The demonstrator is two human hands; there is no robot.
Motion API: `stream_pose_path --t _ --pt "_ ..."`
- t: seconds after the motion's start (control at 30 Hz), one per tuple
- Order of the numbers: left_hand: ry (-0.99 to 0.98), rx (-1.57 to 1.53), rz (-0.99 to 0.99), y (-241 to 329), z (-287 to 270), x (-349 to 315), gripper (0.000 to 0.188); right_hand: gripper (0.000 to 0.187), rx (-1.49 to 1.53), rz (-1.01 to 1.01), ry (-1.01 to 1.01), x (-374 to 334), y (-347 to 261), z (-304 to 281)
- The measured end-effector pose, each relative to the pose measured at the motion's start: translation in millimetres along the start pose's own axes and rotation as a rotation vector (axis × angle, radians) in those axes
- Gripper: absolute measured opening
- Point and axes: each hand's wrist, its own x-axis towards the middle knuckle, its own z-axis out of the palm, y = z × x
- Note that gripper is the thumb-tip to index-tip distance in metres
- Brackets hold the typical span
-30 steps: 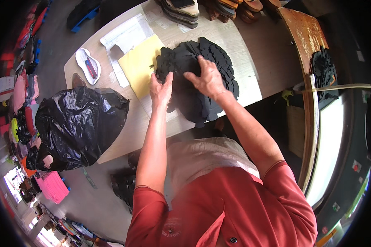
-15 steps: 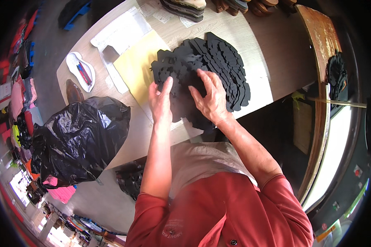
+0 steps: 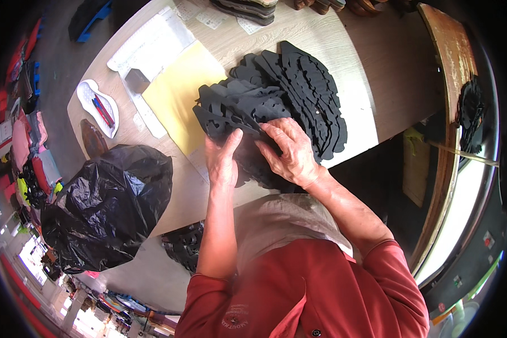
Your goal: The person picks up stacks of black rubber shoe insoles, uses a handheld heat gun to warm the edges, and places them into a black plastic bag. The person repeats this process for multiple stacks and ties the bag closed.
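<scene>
A heap of thin, flat black cut pieces (image 3: 312, 96) with notched edges and holes lies on the table, its right part fanned in overlapping rows. At its near left side, my left hand (image 3: 222, 160) grips several black pieces (image 3: 225, 107), thumb on the near face and fingers mostly hidden behind. My right hand (image 3: 292, 152) is closed on the near edge of the same pieces, its fingers bent over them. These pieces are raised and tilted, and more black material shows beneath, between my hands.
A yellow sheet (image 3: 183, 93) lies left of the heap, beside white card (image 3: 152, 45) with a small dark block (image 3: 137, 80). Further left are a white sole-shaped tray (image 3: 90, 93) with pens and a black plastic bag (image 3: 107, 208). Stacked sole-shaped pieces (image 3: 245, 10) stand at the back.
My hands have come down and closed on the black pieces. The pieces at the left of the heap now stand raised and tilted. The view has shifted slightly.
</scene>
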Motion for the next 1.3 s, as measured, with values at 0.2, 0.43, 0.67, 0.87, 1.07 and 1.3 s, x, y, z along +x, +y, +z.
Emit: stream_pose_path --t 0.2,0.43,0.67,0.87,1.07,1.3 --pt "0.006 -0.004 -0.011 -2.5 3.0 -2.2 0.066 0.043 -0.014 -0.021 -0.092 9.1 4.0 -14.5" --pt "-0.027 0.004 -0.008 -13.7 -7.8 -11.9 0.067 0.039 0.027 -0.104 -0.091 4.8 -1.2 -17.1" --pt "-0.018 -0.094 0.011 -21.3 -21.7 -12.4 0.07 0.095 -0.209 -0.045 -0.182 31.0 -0.9 -49.4" --pt "-0.066 -0.07 -0.059 -24.3 -40.7 -17.1 0.075 0.117 -0.074 0.064 -0.547 62.6 17.6 -42.4" --pt "-0.274 -0.134 0.014 -27.7 -48.2 -24.9 0.077 0.089 0.141 0.161 -0.648 52.6 5.1 -34.1" --pt "-0.287 -0.07 -0.02 -22.2 -44.6 -29.9 0.07 0.079 0.153 0.094 -0.539 48.6 5.7 -31.1"
